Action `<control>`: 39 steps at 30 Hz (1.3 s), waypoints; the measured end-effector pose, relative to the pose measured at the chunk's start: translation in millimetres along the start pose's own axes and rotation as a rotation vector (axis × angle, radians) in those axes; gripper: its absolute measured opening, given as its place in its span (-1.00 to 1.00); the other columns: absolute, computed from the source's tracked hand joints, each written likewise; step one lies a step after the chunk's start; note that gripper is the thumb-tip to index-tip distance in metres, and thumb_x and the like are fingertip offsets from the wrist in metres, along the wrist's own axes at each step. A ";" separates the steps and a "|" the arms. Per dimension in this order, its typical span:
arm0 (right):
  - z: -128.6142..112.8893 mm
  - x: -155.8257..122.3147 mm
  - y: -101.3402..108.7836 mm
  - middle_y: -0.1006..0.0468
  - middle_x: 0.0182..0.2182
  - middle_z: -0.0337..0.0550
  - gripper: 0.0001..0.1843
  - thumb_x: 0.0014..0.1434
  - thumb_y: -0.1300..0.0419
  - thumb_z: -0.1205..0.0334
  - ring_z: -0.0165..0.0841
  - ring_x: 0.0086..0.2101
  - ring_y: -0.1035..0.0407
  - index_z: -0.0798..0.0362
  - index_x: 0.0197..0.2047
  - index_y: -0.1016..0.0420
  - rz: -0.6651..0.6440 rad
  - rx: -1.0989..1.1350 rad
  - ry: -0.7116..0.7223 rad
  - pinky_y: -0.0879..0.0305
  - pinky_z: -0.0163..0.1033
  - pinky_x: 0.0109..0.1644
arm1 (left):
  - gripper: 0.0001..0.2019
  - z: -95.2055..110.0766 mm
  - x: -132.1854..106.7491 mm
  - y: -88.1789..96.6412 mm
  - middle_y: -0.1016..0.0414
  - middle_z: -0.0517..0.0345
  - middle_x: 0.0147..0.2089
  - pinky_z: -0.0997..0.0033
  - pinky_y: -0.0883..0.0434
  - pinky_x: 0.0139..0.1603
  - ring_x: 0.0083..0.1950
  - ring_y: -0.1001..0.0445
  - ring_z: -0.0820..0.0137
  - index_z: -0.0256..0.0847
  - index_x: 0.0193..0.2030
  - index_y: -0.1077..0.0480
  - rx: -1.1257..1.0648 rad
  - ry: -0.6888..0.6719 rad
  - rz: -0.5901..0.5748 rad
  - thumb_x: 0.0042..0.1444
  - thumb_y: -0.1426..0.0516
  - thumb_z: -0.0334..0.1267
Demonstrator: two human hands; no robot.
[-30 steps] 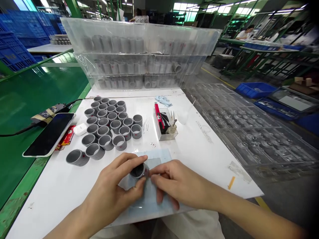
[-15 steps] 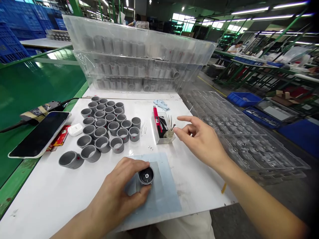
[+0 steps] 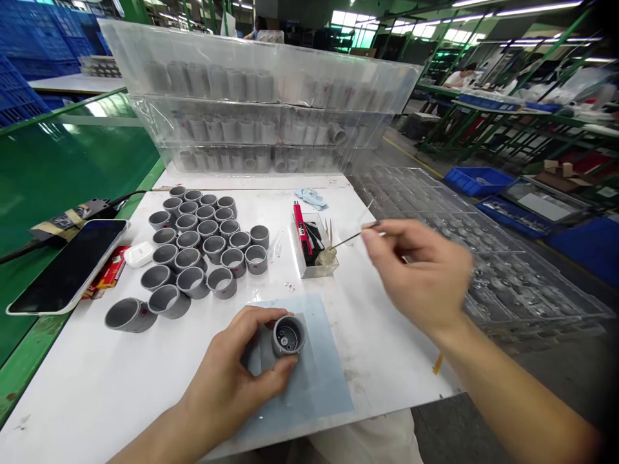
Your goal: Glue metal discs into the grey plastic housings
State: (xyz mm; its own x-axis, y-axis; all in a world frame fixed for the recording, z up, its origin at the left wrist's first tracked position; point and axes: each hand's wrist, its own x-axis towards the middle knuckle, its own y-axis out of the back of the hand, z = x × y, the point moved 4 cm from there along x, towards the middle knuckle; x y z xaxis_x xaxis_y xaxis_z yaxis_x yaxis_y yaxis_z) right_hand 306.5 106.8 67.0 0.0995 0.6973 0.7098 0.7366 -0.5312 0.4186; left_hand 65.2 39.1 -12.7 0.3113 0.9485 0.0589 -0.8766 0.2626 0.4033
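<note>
My left hand (image 3: 232, 380) grips a small grey cylindrical part (image 3: 288, 336), open end up, over a pale blue mat (image 3: 324, 374) on the white table (image 3: 97, 386). My right hand (image 3: 420, 274) pinches a thin stick (image 3: 351, 238) whose tip rests in a small jar (image 3: 327, 256) inside a clear box (image 3: 312, 248). A red pen (image 3: 300, 225) lies in that box. A cluster of several grey cylinders (image 3: 203, 241) stands to the left of the box.
Stacked clear trays (image 3: 261, 109) of grey parts line the table's far edge. Empty clear blister trays (image 3: 483, 258) lie at the right. A phone (image 3: 68, 264), white earbud case (image 3: 138, 254) and red packet (image 3: 104, 277) sit at the left edge. Blue crates stand beyond.
My right hand left the grey part, reached to the clear box and took hold of the thin stick in the jar. My left hand kept the part on the mat.
</note>
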 end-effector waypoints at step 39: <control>0.0 -1.0 9.3 -0.50 -0.55 -0.32 -0.95 0.22 -0.35 0.23 -0.44 -0.59 -0.30 0.01 -0.24 -0.62 0.165 0.110 0.001 -0.21 -0.28 -0.54 | -0.52 -7.8 -2.5 -0.1 -0.60 0.49 0.10 0.48 -0.51 0.11 0.12 -0.59 0.42 0.31 0.15 -0.31 0.018 -0.048 0.001 0.21 -0.26 -0.34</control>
State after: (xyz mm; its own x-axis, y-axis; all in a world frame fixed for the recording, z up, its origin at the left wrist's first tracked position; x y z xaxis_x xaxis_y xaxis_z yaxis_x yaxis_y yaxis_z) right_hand 313.3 101.2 70.2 0.2243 0.6043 0.7645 0.7792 -0.5824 0.2317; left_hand 61.6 38.1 -20.0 0.3276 0.9392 0.1030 -0.8704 0.2576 0.4195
